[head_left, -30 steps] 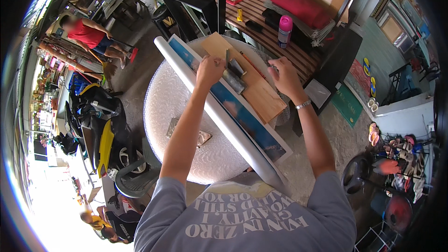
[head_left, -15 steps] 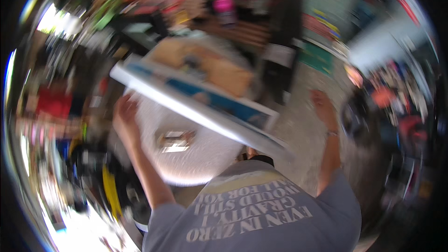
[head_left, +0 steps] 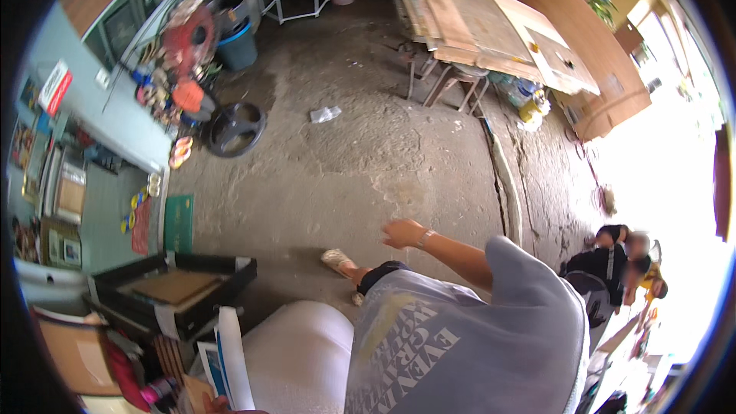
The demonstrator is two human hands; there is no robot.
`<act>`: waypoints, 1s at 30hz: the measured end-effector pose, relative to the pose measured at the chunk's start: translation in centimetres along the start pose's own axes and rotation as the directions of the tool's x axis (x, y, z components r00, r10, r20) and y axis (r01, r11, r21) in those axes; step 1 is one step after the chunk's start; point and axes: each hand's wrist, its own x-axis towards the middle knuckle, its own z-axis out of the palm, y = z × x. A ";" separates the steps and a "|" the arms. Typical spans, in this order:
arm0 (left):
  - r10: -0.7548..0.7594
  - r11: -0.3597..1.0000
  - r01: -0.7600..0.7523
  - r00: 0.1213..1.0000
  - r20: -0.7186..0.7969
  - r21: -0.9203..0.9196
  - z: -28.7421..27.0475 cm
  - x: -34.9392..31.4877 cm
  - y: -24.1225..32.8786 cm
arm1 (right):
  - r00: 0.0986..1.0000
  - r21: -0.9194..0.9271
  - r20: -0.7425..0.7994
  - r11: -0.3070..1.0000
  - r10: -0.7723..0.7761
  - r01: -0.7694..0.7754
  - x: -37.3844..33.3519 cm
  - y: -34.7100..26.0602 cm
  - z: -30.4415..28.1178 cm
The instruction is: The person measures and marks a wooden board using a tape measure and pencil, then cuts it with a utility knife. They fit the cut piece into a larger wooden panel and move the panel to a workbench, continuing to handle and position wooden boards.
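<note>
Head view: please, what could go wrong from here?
Walking forward, the person might slip on the pale, plastic-looking scrap lying on the rough floor. The round black base on the same floor could perhaps trip a foot. The white roll, near the edge of the table, might fall if bumped.

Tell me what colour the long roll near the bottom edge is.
The long roll is white; it shows best in the head view.
</note>
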 end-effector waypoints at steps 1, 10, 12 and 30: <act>0.011 0.999 -0.009 0.999 0.051 -0.037 1.4 -0.5 0.9 | 0.984 0.033 0.122 0.990 0.130 -0.135 -3.2 2.8 1.5; 0.135 0.931 0.029 0.899 0.416 -0.365 15.3 -8.0 13.4 | 0.533 0.388 0.688 0.372 0.493 -0.844 -22.1 28.4 31.4; 0.068 0.911 0.141 0.875 0.480 -0.387 19.3 -11.3 15.5 | 0.437 0.441 0.751 0.117 0.495 -0.890 -23.4 30.9 34.5; 0.193 0.763 0.492 0.445 0.875 -0.418 55.5 -36.5 38.6 | 0.665 0.994 0.001 -0.075 0.747 0.083 -3.8 53.3 -12.1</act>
